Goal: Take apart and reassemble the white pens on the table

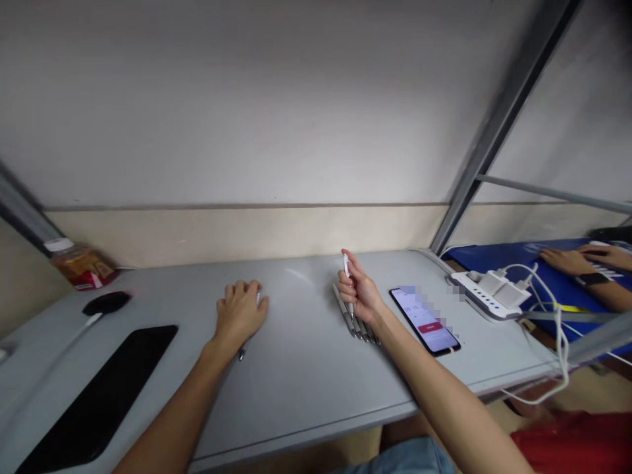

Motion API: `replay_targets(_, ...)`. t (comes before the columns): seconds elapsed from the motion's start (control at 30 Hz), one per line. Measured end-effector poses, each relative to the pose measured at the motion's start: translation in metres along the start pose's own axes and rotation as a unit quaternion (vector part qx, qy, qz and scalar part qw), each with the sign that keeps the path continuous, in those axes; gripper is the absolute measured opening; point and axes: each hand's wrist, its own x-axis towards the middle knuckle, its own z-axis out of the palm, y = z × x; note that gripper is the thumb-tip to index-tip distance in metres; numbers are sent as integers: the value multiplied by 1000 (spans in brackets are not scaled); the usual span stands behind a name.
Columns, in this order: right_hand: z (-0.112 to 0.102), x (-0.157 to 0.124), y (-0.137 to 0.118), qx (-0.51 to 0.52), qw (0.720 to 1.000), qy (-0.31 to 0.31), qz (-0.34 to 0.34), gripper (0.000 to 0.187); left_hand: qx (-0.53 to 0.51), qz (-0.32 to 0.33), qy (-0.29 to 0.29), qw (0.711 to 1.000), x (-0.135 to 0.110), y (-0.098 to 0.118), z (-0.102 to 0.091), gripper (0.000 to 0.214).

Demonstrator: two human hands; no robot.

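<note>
- Pale grey flat desk set against a grey and cream wall
- Right hand: fingers closed around 1 slim white-and-silver pen, held near upright
- Row of slim grey-and-silver pens: lying side by side on the desk by the right hand, partly hidden; count cannot be told
- Left hand: fingers curled over 1 slim silver-tipped pen at the desk; pinched or merely covered, cannot tell
- Black smartphone with lit screen: flat, right of the row, near a white power strip
</note>
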Motion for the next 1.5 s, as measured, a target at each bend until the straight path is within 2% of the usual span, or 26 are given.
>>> replay_targets(0.13, -1, 1, 2, -12, 1000, 18, 1, 34, 5, -1, 1, 1000, 0, 0, 0, 39)
replay_targets(0.27, 3, 0, 4, -73, 997, 15, 33, 35, -1, -2, 0, 1000, 0, 0, 1, 39)
replay_targets(0.4, 7, -1, 6, -189, 981, 10, 35, 32, -8, 1, -4, 1000, -1, 2, -1, 38)
replay_targets(0.47, 5, 0, 8, -298, 954, 22, 0, 27, -10, 1, -3, 1000, -2, 3, -1, 37)
replay_targets(0.5, 3, 0, 9, -360, 932, 36, -24, 26, -12, 3, -3, 1000, -2, 3, -2, 37)
replay_targets(0.6, -3, 3, 15, -534, 838, 75, -89, 26, -15, 7, -4, 1000, -3, 4, -2, 35)
replay_targets(0.7, -9, 4, 23, -697, 704, 78, -110, 25, -20, 7, 2, 1000, -4, 5, -2, 35)
replay_targets(0.77, -11, 4, 27, -771, 622, 81, -110, 25, -24, 9, 5, 1000, -4, 5, -2, 35)
replay_targets(0.83, -12, 2, 28, -813, 566, 82, -106, 28, -26, 11, 2, 1000, -4, 5, -2, 35)
replay_targets(0.9, -12, 1, 26, -834, 536, 79, -102, 35, -28, 10, 2, 1000, -4, 5, -2, 36)
replay_targets(0.97, -12, -2, 21, -841, 528, 69, -96, 46, -30, 7, 4, 1000, -4, 5, -2, 37)
replay_targets(1.03, -12, -4, 14, -840, 534, 46, -86, 53, -32, 7, 3, 999, -4, 4, -1, 36)
replay_targets(1.13, -12, -6, 7, -834, 547, 14, -65, 48, -36, 6, 1, 999, -3, 5, 0, 35)
replay_targets(1.27, -14, -7, 3, -827, 560, 14, -53, 44, -46, 10, 2, 999, -3, 6, 0, 35)
replay_targets(1.5, -14, -7, 5, -824, 563, 14, -53, 43, -18, 13, -2, 1000, -5, 5, -2, 36)
